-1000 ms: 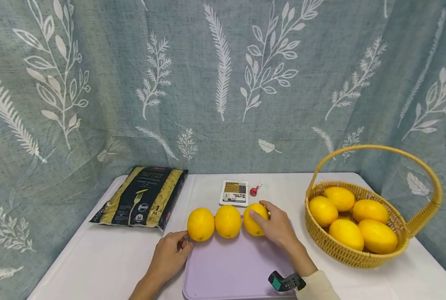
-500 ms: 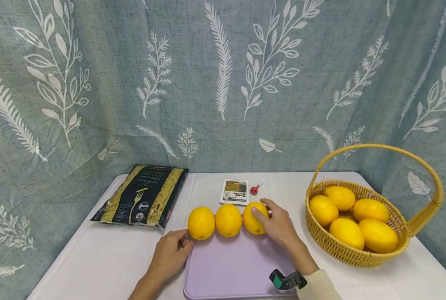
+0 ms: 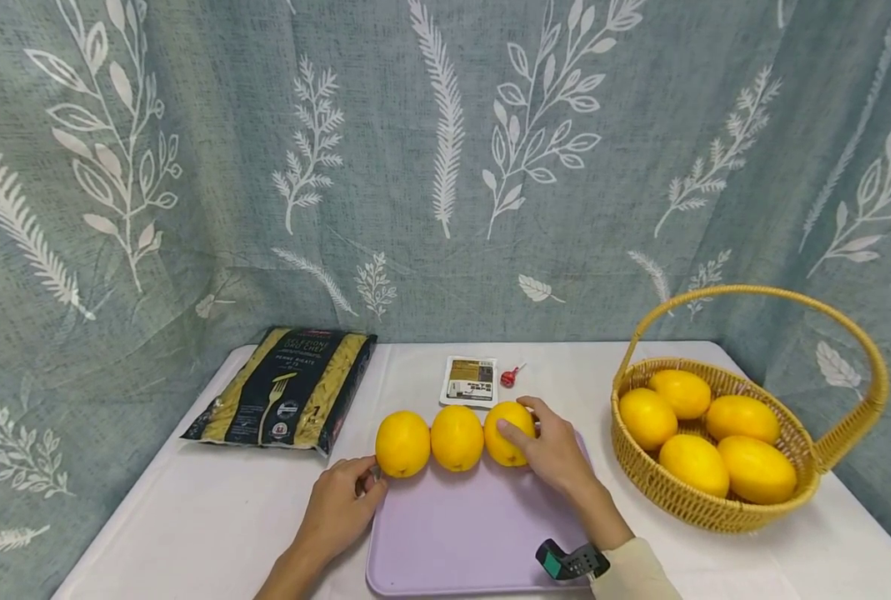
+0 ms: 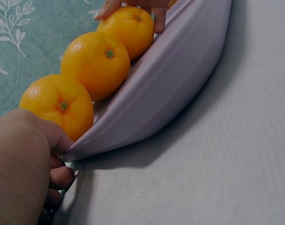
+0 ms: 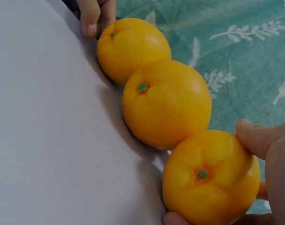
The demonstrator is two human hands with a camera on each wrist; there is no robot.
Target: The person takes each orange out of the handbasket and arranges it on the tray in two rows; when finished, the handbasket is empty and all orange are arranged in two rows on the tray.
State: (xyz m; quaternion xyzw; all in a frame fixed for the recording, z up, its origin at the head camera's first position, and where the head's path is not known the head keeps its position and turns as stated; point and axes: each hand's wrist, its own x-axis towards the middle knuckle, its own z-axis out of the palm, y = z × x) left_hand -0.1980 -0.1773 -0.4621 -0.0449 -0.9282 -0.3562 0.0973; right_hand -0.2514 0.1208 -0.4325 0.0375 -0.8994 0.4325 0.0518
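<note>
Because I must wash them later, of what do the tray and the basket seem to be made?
The tray is probably plastic: smooth, matt lilac, with an even raised rim. The basket is visibly woven and slightly shiny, golden; the strands may be natural wicker or plastic, I cannot tell.

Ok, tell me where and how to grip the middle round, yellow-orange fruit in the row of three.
Come down from above and pinch the middle fruit across its widest part, front to back: likely best, since it's round and the left fruit and right fruit crowd its sides.
</note>
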